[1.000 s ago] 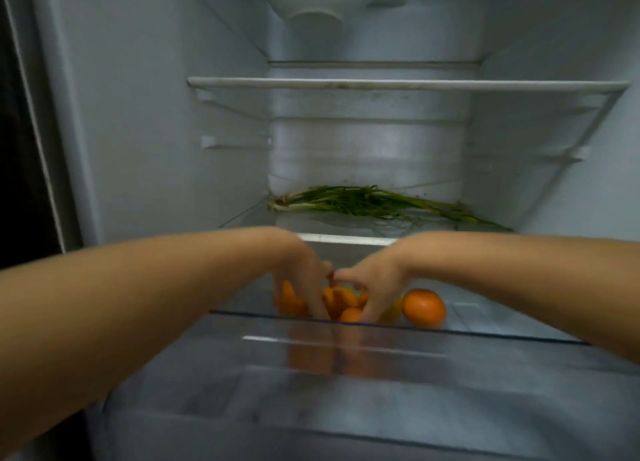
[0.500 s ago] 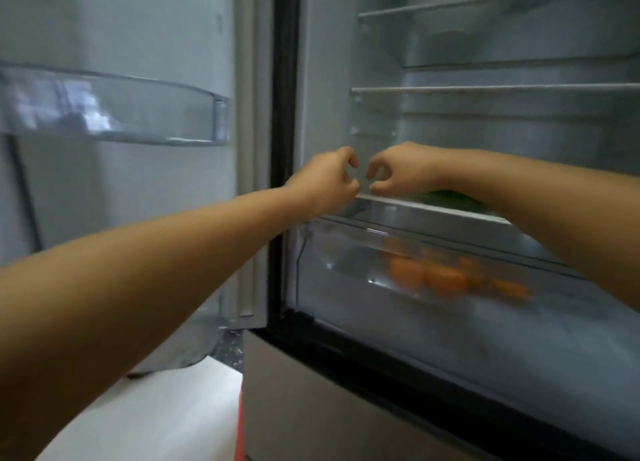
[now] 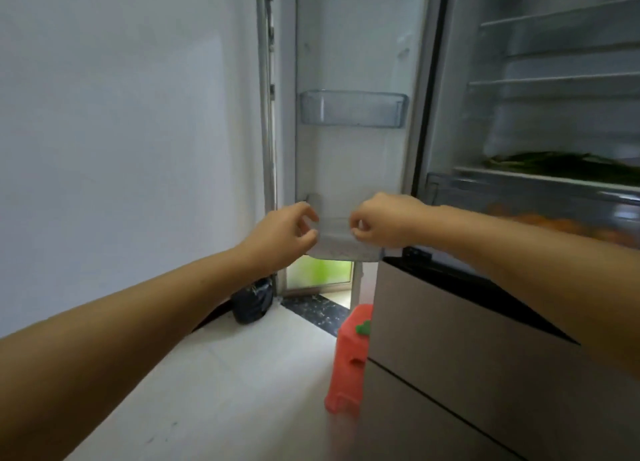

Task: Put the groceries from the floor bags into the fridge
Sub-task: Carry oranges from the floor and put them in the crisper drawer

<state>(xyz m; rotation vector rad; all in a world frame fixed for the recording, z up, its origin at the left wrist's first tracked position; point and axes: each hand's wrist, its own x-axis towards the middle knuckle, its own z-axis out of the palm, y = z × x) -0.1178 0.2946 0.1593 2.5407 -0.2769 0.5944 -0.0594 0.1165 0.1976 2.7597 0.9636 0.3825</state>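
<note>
- The fridge stood open, its door swung out to the left of the main compartment.
- The left hand and right hand hung side by side in front of the lower door bin, a narrow gap between them.
- Each hand's grip was loosely curled, thumb close to fingertips, holding nothing; whether either touched the bin's rim could not be told.
- Green onions lay flat on a fridge shelf, long axis running left to right along the front edge; which end pointed where was too blurred to tell.
- Oranges sat in the clear drawer just below that shelf, blurred behind its front wall.
- The upper door bin, higher on the door, ran level from side to side.
- Below the door, a red stool stood on the floor against the fridge's lower front, a small green thing on top.
- A dark bag sat on the floor left of the door, against the wall.
- Open floor stretched from the stool toward the left wall.
</note>
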